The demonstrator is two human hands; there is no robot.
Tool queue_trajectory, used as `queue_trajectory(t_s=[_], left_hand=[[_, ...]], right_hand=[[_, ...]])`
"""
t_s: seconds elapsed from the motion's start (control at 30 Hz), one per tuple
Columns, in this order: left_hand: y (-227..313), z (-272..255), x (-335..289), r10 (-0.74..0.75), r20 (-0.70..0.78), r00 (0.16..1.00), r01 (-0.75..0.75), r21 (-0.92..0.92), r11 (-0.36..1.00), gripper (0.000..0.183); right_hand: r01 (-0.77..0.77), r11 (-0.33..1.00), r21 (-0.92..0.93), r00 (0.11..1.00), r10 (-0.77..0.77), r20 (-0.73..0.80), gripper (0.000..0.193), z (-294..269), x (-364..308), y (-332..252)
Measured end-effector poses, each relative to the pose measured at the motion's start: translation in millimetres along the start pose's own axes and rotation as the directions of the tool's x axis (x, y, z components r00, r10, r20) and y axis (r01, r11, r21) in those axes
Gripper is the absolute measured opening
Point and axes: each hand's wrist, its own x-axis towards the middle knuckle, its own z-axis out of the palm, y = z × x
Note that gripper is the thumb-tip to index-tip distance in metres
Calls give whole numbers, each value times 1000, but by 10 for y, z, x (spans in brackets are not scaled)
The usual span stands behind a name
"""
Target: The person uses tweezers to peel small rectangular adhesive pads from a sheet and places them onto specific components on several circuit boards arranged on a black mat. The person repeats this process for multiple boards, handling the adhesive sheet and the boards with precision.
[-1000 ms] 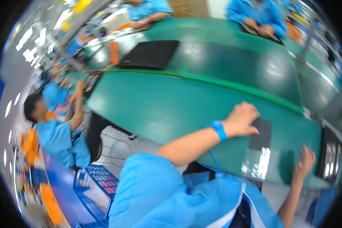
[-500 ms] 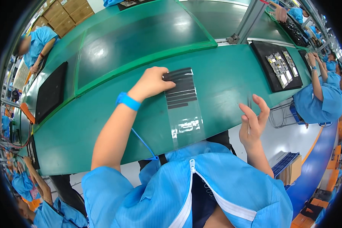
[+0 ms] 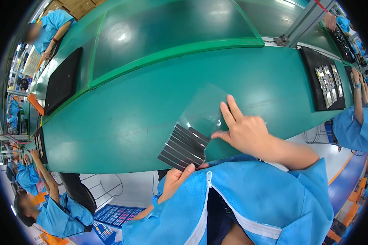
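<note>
At left, a blue crate (image 3: 116, 213) is partly hidden; its content is unclear. The left hand (image 3: 179, 179), fingers mostly covered, pinches the striped sheet (image 3: 182, 146) above the near edge of the table (image 3: 118, 126). The right hand (image 3: 247, 132) is at its clear end; whether it grips, I cannot tell. At right, a black tray (image 3: 310, 71) carries circuit boards (image 3: 326, 85).

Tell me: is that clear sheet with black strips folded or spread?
Mostly spread: the clear sheet extends from the left hand, its black strips visible side by side.
</note>
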Motion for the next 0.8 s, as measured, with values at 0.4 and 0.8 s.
queue_trajectory(t_s=[0.4, 0.8], left_hand=[[814, 267, 282, 141, 714, 686, -680, 560, 473, 38], [1658, 662, 328, 730, 600, -327, -936, -101, -336, 19]], right_hand=[[273, 946, 174, 962, -265, -68, 47, 53, 1094, 755], [433, 877, 207, 893, -387, -230, 38, 269, 818, 495]])
